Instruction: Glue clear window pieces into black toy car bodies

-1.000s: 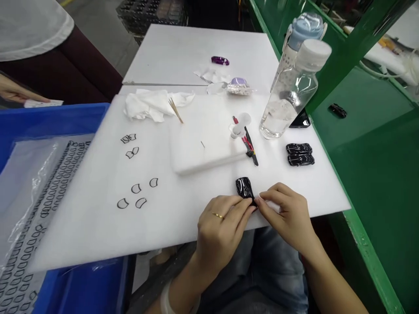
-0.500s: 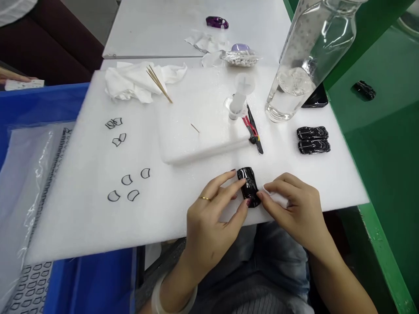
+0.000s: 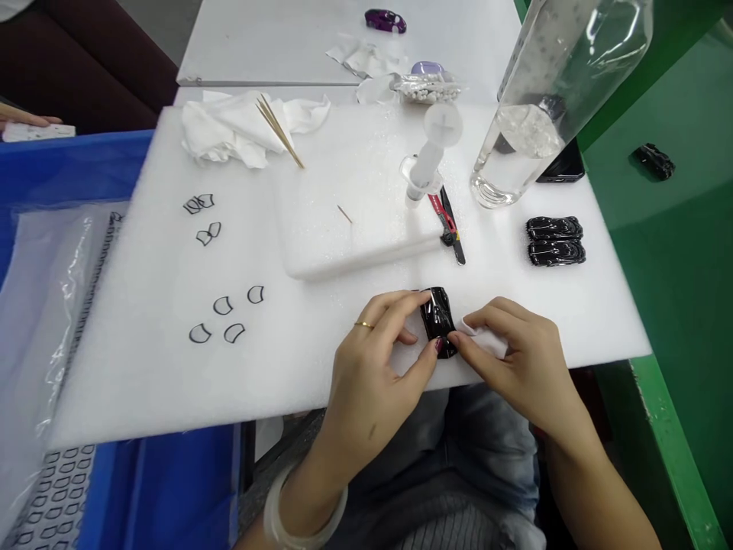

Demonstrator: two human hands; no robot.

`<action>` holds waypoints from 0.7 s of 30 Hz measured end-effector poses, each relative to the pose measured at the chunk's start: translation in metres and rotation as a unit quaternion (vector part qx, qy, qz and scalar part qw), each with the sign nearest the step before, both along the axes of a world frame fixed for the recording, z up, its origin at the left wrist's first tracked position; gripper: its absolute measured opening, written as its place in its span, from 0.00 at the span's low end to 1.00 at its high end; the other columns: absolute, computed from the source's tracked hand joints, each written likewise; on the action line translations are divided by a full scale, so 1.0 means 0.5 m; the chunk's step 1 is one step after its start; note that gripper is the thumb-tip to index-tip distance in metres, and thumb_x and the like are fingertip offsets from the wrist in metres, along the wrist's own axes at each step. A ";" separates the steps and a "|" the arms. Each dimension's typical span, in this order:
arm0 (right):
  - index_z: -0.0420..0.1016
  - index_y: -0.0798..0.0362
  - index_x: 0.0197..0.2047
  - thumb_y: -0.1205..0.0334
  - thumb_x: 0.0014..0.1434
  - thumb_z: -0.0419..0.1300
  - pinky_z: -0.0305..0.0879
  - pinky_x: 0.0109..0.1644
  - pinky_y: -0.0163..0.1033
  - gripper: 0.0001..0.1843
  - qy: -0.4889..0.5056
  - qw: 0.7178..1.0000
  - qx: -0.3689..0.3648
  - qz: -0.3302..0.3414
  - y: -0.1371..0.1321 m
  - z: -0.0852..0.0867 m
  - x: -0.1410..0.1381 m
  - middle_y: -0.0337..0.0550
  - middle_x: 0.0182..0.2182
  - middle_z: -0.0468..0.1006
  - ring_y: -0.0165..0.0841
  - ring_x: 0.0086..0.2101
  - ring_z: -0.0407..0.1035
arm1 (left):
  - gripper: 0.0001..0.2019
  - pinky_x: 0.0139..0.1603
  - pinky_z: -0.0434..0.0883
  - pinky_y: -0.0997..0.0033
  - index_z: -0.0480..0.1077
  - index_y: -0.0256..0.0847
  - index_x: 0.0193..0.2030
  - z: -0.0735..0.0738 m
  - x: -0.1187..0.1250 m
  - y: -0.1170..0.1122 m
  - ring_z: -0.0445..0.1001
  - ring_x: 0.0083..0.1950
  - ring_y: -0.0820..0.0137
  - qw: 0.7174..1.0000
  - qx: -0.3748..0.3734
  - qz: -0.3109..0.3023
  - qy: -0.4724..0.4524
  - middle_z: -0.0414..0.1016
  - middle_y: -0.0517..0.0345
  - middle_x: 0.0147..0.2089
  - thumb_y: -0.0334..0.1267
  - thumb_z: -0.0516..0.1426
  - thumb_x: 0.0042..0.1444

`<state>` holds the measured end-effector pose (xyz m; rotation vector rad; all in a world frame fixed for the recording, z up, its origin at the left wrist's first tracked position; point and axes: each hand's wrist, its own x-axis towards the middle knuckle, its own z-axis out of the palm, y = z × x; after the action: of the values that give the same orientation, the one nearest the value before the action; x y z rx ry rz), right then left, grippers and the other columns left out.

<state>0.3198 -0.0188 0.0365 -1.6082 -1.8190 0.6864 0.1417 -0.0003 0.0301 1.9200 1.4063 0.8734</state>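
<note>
White foam [image 3: 143, 374], black car [image 3: 438, 313] — green partition [image 3: 670, 267]

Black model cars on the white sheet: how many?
3: one held car between the left hand and right hand; to their right, a far car and near car, side by side.

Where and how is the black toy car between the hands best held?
Probably by its near and far ends, coming from the left: the toy car runs lengthwise near to far, its left side faces the left hand, and the right hand, holding white cloth, crowds its near right edge.
</note>
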 end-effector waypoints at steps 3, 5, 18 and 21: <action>0.76 0.51 0.37 0.63 0.63 0.60 0.63 0.28 0.34 0.04 0.011 1.000 0.016 -0.001 -0.014 -0.004 0.021 0.39 0.30 0.73 0.29 0.28 0.68 | 0.18 0.39 0.76 0.71 0.70 0.43 0.53 -0.007 -0.013 -0.012 0.74 0.34 0.75 0.999 0.043 -0.019 -0.007 0.74 0.57 0.47 0.33 0.60 0.55; 0.75 0.51 0.39 0.65 0.63 0.59 0.64 0.30 0.36 0.04 -0.006 0.998 0.056 -0.020 -0.029 -0.004 0.037 0.41 0.32 0.74 0.30 0.30 0.70 | 0.11 0.38 0.74 0.72 0.72 0.42 0.47 -0.017 -0.021 -0.024 0.74 0.34 0.74 0.993 0.117 -0.024 -0.005 0.76 0.60 0.40 0.31 0.60 0.56; 0.75 0.49 0.44 0.60 0.60 0.61 0.63 0.48 0.51 0.08 -0.249 0.932 0.213 -0.154 -0.012 0.020 0.137 0.47 0.45 0.77 0.47 0.46 0.69 | 0.11 0.24 0.60 0.72 0.74 0.39 0.48 -0.053 -0.010 -0.037 0.63 0.23 0.75 0.932 0.336 -0.050 0.124 0.70 0.63 0.25 0.31 0.60 0.57; 0.72 0.50 0.42 0.62 0.62 0.59 0.67 0.43 0.47 0.05 -0.179 0.946 0.221 -0.157 -0.022 0.020 0.078 0.47 0.38 0.78 0.42 0.40 0.71 | 0.06 0.26 0.60 0.70 0.74 0.36 0.41 -0.052 -0.015 -0.041 0.65 0.24 0.73 0.925 0.358 -0.103 0.077 0.70 0.62 0.24 0.30 0.60 0.56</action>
<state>0.3588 -0.0296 0.0466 -1.7218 -1.7336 -0.1650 0.1343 -0.0210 0.0040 2.6708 0.9991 1.2702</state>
